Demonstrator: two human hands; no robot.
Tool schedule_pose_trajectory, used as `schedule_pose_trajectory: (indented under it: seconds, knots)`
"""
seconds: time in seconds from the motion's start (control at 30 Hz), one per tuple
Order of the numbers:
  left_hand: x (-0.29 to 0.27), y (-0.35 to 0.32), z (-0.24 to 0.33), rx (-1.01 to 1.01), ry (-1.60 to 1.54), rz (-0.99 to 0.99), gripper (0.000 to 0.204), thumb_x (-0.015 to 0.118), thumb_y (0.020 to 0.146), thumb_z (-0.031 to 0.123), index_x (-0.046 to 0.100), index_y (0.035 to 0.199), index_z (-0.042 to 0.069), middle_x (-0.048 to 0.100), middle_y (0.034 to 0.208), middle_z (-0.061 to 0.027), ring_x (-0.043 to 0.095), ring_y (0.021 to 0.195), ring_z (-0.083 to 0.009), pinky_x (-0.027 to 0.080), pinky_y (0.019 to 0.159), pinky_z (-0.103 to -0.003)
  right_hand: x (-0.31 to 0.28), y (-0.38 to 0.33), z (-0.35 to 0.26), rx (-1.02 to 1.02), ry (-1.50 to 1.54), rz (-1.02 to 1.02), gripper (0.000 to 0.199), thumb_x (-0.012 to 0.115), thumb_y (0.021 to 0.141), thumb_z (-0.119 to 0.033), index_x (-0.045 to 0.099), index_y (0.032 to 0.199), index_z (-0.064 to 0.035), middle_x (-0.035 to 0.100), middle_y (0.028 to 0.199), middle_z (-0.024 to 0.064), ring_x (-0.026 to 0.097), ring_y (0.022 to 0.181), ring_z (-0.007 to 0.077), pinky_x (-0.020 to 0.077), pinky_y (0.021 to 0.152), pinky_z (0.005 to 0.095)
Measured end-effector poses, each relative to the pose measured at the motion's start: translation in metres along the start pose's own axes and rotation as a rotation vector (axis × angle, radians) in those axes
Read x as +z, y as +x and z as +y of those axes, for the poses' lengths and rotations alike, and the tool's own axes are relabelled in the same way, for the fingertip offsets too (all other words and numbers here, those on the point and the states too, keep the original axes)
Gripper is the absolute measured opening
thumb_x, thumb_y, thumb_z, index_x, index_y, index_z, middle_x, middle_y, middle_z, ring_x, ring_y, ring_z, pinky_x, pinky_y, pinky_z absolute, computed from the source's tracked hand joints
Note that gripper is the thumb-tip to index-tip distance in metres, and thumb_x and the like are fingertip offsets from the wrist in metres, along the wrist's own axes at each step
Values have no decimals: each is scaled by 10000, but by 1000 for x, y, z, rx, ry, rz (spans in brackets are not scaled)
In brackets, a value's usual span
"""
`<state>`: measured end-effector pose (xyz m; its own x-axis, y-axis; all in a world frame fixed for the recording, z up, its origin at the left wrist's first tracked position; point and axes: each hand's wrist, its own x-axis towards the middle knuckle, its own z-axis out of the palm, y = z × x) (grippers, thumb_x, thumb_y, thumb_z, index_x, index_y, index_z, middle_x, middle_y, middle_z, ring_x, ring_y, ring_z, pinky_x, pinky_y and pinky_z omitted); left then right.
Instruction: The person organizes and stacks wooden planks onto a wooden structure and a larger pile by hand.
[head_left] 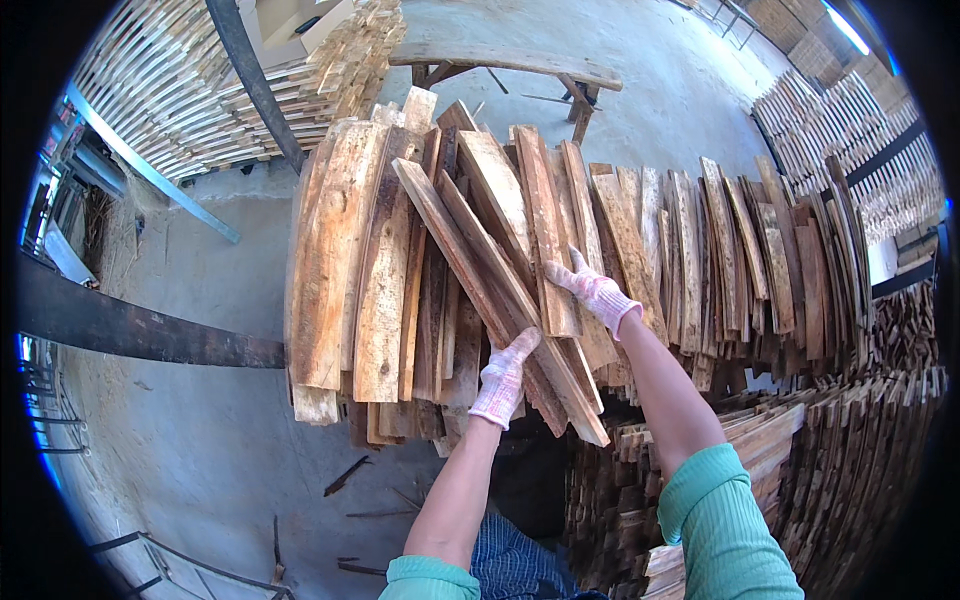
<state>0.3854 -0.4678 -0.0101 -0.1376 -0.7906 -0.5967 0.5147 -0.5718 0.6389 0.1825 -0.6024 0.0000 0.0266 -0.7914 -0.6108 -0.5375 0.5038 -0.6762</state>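
Observation:
My left hand (503,380), in a pale pink-and-white knit glove, is closed around the lower part of two narrow rough wooden planks (497,268) that slant across the pile. My right hand (597,293), gloved alike, grips the right edge of a reddish-brown wooden board (543,220), its thumb side over the board's face and some fingers hidden behind. Both hands are at a long row of loose boards standing on edge. Wider pale boards (340,260) lean at the row's left end.
The row of boards (690,250) continues right. Below it stand more stacked boards (840,480). A wooden bench (505,62) is beyond. A dark beam (150,320) comes in from the left, and a slanting dark post (255,80) rises behind. Wood scraps (347,475) lie on the concrete floor.

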Motion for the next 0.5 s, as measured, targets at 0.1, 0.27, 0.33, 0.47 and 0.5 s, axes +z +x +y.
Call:
schedule_pose_trajectory:
  seconds: [0.1,0.27,0.33,0.47,0.5]
  knots:
    - [-9,-11,6,-20,-104,-37,676,813,886,303,528,1417,-3,649,1299,-85,628,1154,-196,485,1049,-338,20,-35,-24,-41,-106,63,1192,641,811,-786,125,1639,-100,317,1618,254,306,1503,379,260,1227,428]
    - [-44,-69,-7,-115,18,-69,538,736,952,295,606,1371,-17,649,1325,-103,603,1234,-187,445,1112,-317,44,-122,-2,78,328,-36,1313,684,766,-790,31,1628,-46,341,1591,286,350,1481,357,389,1159,456]
    - [-54,-108,-1,-112,164,-105,742,730,958,299,380,1538,-1,611,1382,-126,565,1297,-188,408,1147,-314,62,-179,14,158,702,-92,1307,726,771,-740,-12,1632,-92,404,1553,249,456,1401,328,497,1059,483]
    - [-82,-111,-43,-142,104,-17,904,714,972,295,130,1598,6,553,1424,-135,534,1305,-193,405,1133,-334,124,-173,104,238,1145,-188,966,769,884,-498,206,1578,-134,555,1334,129,604,1192,272,551,983,497]
    - [-98,-100,-56,-166,45,0,938,711,974,292,71,1601,11,518,1450,-142,516,1310,-195,409,1120,-342,136,-168,98,286,1088,-229,900,753,904,-488,259,1564,-127,547,1362,99,570,1237,257,526,1019,475]
